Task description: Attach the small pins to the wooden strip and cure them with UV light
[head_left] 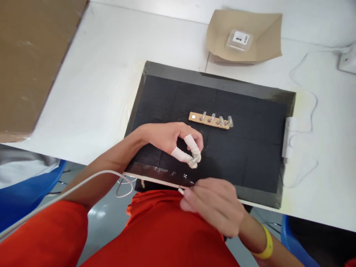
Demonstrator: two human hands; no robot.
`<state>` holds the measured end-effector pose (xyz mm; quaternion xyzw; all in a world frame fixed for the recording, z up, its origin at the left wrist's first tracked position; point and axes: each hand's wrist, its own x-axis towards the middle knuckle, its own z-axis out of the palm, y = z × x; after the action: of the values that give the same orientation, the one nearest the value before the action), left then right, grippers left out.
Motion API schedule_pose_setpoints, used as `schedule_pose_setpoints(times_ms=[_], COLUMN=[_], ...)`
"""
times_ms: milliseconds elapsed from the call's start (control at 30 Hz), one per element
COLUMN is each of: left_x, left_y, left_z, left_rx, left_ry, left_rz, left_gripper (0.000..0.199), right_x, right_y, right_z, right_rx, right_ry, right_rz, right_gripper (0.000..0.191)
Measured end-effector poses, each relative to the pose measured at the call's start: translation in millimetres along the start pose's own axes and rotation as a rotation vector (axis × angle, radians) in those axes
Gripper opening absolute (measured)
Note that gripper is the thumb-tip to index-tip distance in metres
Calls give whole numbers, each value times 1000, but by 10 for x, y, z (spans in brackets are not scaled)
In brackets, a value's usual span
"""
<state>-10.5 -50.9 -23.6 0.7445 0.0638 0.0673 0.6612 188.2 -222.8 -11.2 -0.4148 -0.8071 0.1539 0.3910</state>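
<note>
Head view: L hand has thumb & index in white finger cots, fingers pinched tight on a small clear piece just above the black mat, nr its near edge. R hand, a bit blurred, is at the mat's near edge w/ fingers curled round a thin white-tipped item; only the tip shows, rest hidden. Tan strip lies flat on the mat, beyond L hand & apart from it: white dot at its L end, then 4 small clear tubes in a row w/ shiny bits at their bases. Mat's on the white tabletop. Past its far edge, cardboard tray w/ a labelled clear box inside. Yellow wristband on R wrist.
</note>
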Motion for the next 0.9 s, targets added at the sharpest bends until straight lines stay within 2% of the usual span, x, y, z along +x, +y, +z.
schedule_pose_setpoints(times_ms=[33, 67, 133, 167, 200, 333, 367, 400, 500, 633, 667, 767, 800, 900], left_x=[-3, -6, -7, -6, -3, 19, 24, 27, 30, 24, 24, 28, 30, 32], left_y=[-2, -4, -5, -4, -2, 22, 28, 33, 38, 45, 50, 67, 72, 74], left_z=[3, 6, 11, 14, 16, 24, 26, 28, 33, 39, 40, 46, 47, 48], left_rx=[1, 1, 7, 17, 32, 147, 177, 203, 235, 257, 264, 262, 257, 255], left_ry=[3, 5, 9, 10, 11, 11, 7, 3, -5, 7, 6, 1, 0, -2], left_rz=[-1, -3, -5, -5, -5, -11, -10, -8, 4, 0, -5, -19, -21, -21], left_gripper=[14, 13, 13, 13, 12, 11, 11, 11, 11, 14, 15, 17, 17, 15], right_x=[14, 29, 59, 75, 91, 157, 174, 192, 248, 302, 311, 327, 329, 328], right_y=[17, 48, 130, 165, 188, 157, 141, 131, 122, 111, 113, 121, 116, 92], right_z=[4, -2, -40, -68, -100, -221, -237, -242, -198, -128, -128, -144, -143, -131], right_rx=[26, 51, 30, 0, -26, -8, -12, -42, -127, -49, -46, -127, -155, -84], right_ry=[-12, 54, 195, 309, 356, -49, -68, -29, 145, -39, -60, 44, 45, -65], right_rz=[-63, -56, 25, 79, 106, -101, -116, -85, 17, -351, -331, -63, -55, -310], right_gripper=[4, 4, 15, 20, 21, 14, 12, 11, 16, 13, 10, 11, 12, 9])
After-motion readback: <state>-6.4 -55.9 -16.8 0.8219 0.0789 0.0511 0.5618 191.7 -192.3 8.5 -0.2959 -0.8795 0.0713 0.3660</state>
